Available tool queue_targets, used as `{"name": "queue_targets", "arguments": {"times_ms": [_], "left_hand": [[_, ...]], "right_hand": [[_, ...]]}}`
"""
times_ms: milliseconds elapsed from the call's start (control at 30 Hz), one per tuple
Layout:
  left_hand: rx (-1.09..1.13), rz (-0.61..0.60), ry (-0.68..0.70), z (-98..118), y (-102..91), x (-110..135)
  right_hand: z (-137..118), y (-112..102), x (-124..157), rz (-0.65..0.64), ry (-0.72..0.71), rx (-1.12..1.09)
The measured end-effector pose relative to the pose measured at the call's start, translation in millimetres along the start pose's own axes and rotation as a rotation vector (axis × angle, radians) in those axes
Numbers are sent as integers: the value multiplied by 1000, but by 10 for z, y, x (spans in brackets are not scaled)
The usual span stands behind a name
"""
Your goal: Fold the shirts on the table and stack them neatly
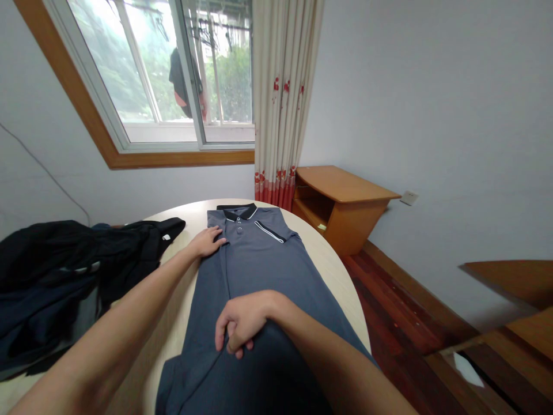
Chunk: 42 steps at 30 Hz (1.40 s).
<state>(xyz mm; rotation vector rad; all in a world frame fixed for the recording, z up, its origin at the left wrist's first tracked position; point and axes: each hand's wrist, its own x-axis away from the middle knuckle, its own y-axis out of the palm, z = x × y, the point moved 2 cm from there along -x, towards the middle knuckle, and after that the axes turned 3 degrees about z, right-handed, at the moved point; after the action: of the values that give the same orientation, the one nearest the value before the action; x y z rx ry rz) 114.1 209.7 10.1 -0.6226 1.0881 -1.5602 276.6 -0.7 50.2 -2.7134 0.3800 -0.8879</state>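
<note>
A dark grey polo shirt lies front up on a round, light-coloured table, its black, white-edged collar at the far end. The left side is folded inward in a long strip, and one short sleeve with black and white trim lies across the right of the chest. My left hand rests on the folded strip near the left shoulder, fingers stretched out and thumb apart. Closer to me, my right hand is closed, its curled fingers pinching the shirt around the fold's lower edge. The fingertips are partly hidden.
A heap of black and navy clothes covers the table's left side. Beyond the table are a window, a curtain and a wooden cabinet. Wooden furniture stands at the far right, above a reddish floor.
</note>
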Motion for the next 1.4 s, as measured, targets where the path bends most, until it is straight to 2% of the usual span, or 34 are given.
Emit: {"name": "queue_targets", "arguments": {"times_ms": [100,167,267,400,500,567,667,767,900,967,1033,1200,1300,1400], "left_hand": [[-179,-68,1,29,108,96],[-230,-69,-10,62,130,166],[-270,-77,25,112,115,347],[-283,-132,105,125,93,825],[-287,-149,152,112,69,1277],[-296,-159,182,112,45,1543],[-299,-151,222,134,-1,1820],[-286,-130,246,171,-38,1946],[-238,-121,241,199,-41,1981],[-210,-99,243,198,-27,1981],[-184,-76,245,193,-13,1980],[-110,-59,239,188,-22,1980],[-77,-65,233,185,-25,1973],[-47,-40,232,162,7,1960]], "right_hand": [[-67,13,-6,125,-61,108],[-96,9,-15,233,-128,211],[-83,8,-41,286,-161,325],[-1,-2,-90,256,-149,340],[73,-41,-128,304,-158,297],[134,-94,-155,413,-173,263],[263,-203,-197,667,-201,215],[430,-292,-246,873,-200,153],[556,-415,-343,1018,-181,101],[515,-563,-418,1082,-152,140],[401,-808,-522,1147,-88,229],[45,-1697,-941,1231,166,474],[-57,-2180,-1238,1210,306,597],[-54,-2518,-1484,1182,432,692]]}}
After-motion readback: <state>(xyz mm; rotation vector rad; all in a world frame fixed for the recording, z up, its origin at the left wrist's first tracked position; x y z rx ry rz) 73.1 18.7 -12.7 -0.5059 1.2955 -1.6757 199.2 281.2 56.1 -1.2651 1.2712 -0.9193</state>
